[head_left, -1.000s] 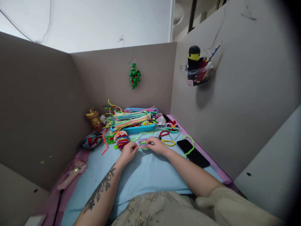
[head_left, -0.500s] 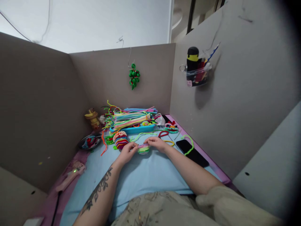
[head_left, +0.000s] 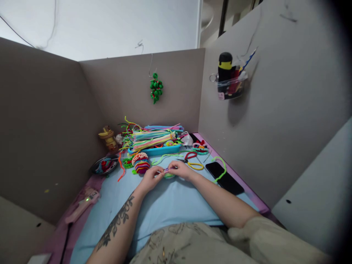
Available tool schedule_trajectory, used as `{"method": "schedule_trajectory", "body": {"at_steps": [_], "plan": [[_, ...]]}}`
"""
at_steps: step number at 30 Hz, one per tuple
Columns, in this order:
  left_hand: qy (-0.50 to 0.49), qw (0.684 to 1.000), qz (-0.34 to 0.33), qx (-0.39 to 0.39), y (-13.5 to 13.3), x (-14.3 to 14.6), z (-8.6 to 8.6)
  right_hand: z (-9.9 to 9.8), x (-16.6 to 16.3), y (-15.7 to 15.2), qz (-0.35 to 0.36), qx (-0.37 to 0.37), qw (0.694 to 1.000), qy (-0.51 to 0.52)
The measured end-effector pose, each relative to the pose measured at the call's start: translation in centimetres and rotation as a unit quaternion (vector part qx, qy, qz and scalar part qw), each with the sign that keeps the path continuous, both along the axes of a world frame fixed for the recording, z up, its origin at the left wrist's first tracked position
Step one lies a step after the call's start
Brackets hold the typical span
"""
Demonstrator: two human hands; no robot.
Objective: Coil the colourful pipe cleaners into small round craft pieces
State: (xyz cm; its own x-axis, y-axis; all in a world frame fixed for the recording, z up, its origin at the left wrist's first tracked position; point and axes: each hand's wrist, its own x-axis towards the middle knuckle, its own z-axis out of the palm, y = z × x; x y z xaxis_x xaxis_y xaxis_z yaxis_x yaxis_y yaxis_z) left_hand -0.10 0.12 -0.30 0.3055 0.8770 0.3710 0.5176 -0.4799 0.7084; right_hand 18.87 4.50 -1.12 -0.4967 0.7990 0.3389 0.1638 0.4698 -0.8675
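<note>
Over the blue cloth (head_left: 176,203), my left hand (head_left: 152,177) and my right hand (head_left: 180,170) meet with fingertips closed on a small pastel pipe-cleaner piece (head_left: 169,176). Green shows below the fingers and a bit of purple between them; the fingers cover much of the rest. Left of my left hand lies a round, multicoloured striped pipe-cleaner piece (head_left: 141,165) with a peach edge. Just beyond my right hand are scissors (head_left: 195,166), which have one red and one yellow handle loop.
A blue tray (head_left: 159,150) heaped with pipe cleaners (head_left: 154,137) stands at the back. To the right lies a black phone (head_left: 224,178) with a green pipe cleaner across it. A dark bowl (head_left: 104,165) and a pink glue gun (head_left: 84,205) are left. Partitions enclose three sides.
My hands have drawn closer together over the pastel piece, covering more of it. The scissors show more fully beyond my right hand.
</note>
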Motion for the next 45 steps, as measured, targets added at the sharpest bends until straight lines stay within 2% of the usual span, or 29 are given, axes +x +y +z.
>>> {"method": "schedule_trajectory", "body": {"at_steps": [7,12,20,26,31,34,38,45], "plan": [[0.003,0.996,0.080,0.028,0.3,-0.5,-0.2,-0.1,0.3,0.3,-0.011,-0.039,0.997,0.063],[0.033,0.994,0.072,0.078,-0.1,-0.1,0.0,0.0,0.2,0.1,-0.016,-0.029,0.998,0.059],[0.050,0.988,0.081,0.118,-0.3,-0.1,0.2,0.4,0.4,-0.3,0.035,-0.045,0.996,0.066],[0.068,0.988,0.054,0.130,-0.3,-0.3,0.1,0.5,0.7,-0.1,0.084,-0.079,0.992,0.059],[0.098,0.990,-0.033,0.093,-0.3,-0.7,0.3,0.4,0.8,0.0,0.106,-0.104,0.987,0.057],[0.097,0.992,-0.040,0.067,-0.5,-0.6,0.5,-0.2,0.9,0.4,0.114,-0.142,0.980,0.077],[0.096,0.992,-0.054,0.069,-0.7,-0.5,0.7,-1.1,0.9,0.9,0.141,-0.184,0.967,0.101],[0.142,0.983,-0.069,0.088,-1.2,-0.4,1.0,-0.8,0.9,0.6,0.162,-0.185,0.964,0.101]]}}
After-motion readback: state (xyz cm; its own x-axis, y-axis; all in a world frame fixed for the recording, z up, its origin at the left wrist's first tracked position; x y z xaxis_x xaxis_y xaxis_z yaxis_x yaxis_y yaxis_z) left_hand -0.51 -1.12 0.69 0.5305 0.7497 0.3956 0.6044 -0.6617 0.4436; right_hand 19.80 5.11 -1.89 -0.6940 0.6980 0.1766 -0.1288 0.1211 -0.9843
